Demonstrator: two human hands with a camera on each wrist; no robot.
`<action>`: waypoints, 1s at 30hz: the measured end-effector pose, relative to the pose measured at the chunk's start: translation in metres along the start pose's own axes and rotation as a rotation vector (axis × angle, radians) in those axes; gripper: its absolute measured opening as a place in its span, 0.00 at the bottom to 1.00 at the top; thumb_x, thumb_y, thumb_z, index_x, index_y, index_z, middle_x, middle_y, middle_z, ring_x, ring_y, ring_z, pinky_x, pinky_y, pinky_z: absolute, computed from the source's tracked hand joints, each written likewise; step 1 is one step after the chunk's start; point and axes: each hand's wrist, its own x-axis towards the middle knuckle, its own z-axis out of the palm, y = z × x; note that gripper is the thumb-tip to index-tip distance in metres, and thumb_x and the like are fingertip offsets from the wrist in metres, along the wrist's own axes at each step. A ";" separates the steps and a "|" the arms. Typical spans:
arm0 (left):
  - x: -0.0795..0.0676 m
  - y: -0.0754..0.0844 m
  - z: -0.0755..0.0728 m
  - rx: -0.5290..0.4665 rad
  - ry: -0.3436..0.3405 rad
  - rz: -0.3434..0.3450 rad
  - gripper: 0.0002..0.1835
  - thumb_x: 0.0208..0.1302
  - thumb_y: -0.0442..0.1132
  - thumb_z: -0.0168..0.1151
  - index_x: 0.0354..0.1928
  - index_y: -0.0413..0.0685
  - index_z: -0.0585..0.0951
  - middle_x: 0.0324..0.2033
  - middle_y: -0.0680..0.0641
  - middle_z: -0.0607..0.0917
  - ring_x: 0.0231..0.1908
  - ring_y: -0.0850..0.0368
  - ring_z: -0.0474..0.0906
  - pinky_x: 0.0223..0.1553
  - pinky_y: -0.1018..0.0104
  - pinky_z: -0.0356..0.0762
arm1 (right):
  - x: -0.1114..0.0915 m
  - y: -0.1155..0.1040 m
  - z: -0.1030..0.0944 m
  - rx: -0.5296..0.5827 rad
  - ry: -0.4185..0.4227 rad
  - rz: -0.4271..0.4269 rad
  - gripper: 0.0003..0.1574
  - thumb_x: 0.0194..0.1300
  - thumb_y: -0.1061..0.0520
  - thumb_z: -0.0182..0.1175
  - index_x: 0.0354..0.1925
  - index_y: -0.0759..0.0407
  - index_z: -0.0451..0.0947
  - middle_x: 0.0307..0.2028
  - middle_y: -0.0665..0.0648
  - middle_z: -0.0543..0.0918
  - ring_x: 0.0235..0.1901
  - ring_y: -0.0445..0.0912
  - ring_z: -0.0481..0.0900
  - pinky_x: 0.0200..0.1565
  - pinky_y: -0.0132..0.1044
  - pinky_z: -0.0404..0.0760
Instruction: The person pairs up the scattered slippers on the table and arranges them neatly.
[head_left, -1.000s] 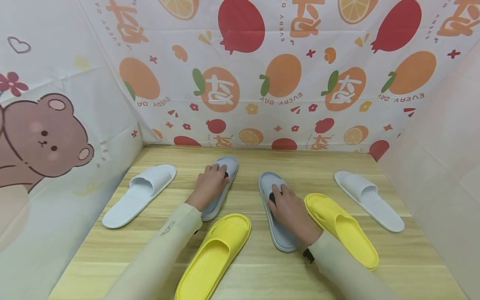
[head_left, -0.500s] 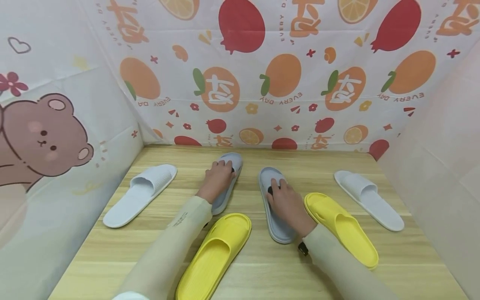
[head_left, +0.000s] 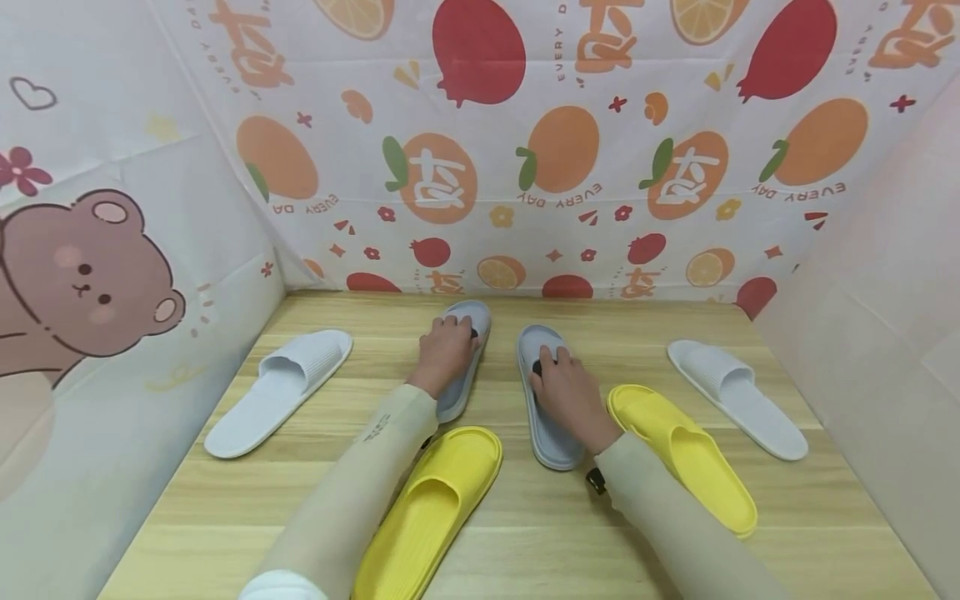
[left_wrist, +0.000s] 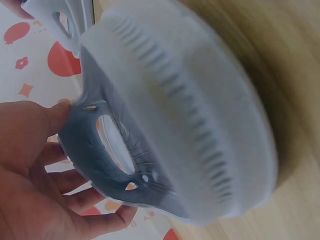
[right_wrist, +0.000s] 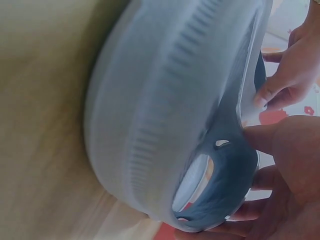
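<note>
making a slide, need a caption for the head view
Left hand and right hand grip grey slippers, with yellow slippers and white slippers nearby on a wood-grain surface.

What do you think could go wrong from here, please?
The left grey slipper lies near the printed backdrop, so a forward push might jam its toe. The right hand grips the right grey slipper close to the right yellow slipper and could bump it. The left sleeve overlaps the left yellow slipper in the head view and might brush it.

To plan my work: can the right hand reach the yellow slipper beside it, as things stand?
Probably yes: the yellow slipper lies beside the right hand, which must first release its gray slipper.
</note>
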 end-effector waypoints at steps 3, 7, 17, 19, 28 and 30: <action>0.003 0.006 0.000 -0.005 0.003 -0.004 0.26 0.76 0.52 0.55 0.64 0.41 0.74 0.57 0.35 0.77 0.58 0.38 0.71 0.50 0.34 0.76 | 0.005 0.000 -0.001 -0.002 -0.014 0.023 0.37 0.76 0.40 0.52 0.72 0.60 0.64 0.60 0.67 0.74 0.53 0.60 0.79 0.46 0.57 0.83; 0.007 0.015 0.000 -0.010 0.003 -0.025 0.25 0.75 0.52 0.55 0.63 0.41 0.75 0.56 0.36 0.78 0.57 0.38 0.71 0.50 0.34 0.76 | 0.011 0.001 -0.003 0.003 -0.012 0.035 0.36 0.76 0.41 0.52 0.71 0.60 0.65 0.60 0.68 0.74 0.52 0.62 0.79 0.46 0.57 0.82; 0.017 0.033 0.006 0.015 0.030 -0.039 0.24 0.75 0.52 0.55 0.60 0.39 0.76 0.54 0.34 0.79 0.55 0.36 0.73 0.48 0.34 0.76 | 0.032 0.004 -0.003 0.003 0.016 0.066 0.35 0.76 0.41 0.53 0.70 0.62 0.66 0.57 0.69 0.75 0.48 0.63 0.80 0.42 0.57 0.82; 0.018 0.035 0.007 0.015 0.023 -0.053 0.24 0.75 0.52 0.55 0.60 0.39 0.76 0.55 0.35 0.79 0.56 0.36 0.73 0.49 0.33 0.76 | 0.036 0.003 -0.002 0.017 0.008 0.082 0.35 0.76 0.41 0.53 0.70 0.62 0.66 0.58 0.69 0.75 0.49 0.63 0.79 0.43 0.57 0.82; 0.024 0.041 0.009 0.031 -0.017 -0.105 0.26 0.76 0.52 0.53 0.61 0.38 0.75 0.56 0.34 0.78 0.58 0.35 0.71 0.51 0.31 0.73 | 0.052 -0.004 0.004 0.056 0.030 0.092 0.33 0.75 0.43 0.54 0.67 0.63 0.67 0.54 0.69 0.75 0.47 0.63 0.79 0.42 0.56 0.81; 0.025 0.044 0.009 0.018 -0.015 -0.088 0.26 0.76 0.52 0.53 0.62 0.37 0.74 0.56 0.33 0.77 0.59 0.34 0.71 0.51 0.30 0.73 | 0.055 -0.003 0.004 0.050 0.043 0.110 0.31 0.75 0.43 0.54 0.65 0.62 0.68 0.53 0.69 0.76 0.46 0.63 0.79 0.41 0.56 0.81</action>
